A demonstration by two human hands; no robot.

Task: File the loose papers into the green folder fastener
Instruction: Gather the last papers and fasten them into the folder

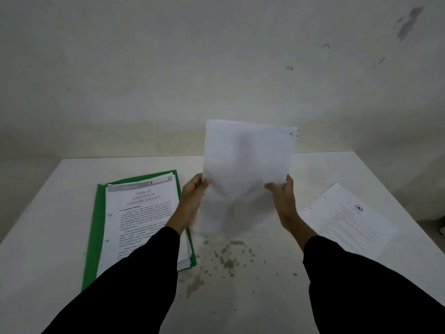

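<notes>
Both hands hold a blurred bundle of white papers (245, 165) upright above the table's middle. My left hand (192, 198) grips its left edge and my right hand (283, 196) grips its right edge. The bundle's top right corner shows small dark punch marks. The green folder (92, 227) lies open at the left of the table, with a stack of printed pages (142, 213) on it; two fastener prongs stick up through the stack's left margin. My left forearm crosses over the stack's lower part.
A loose printed sheet (346, 220) lies flat at the right of the white table (240, 297). Brown stains mark the table's middle. A pale scuffed wall (216, 68) stands right behind the table's far edge.
</notes>
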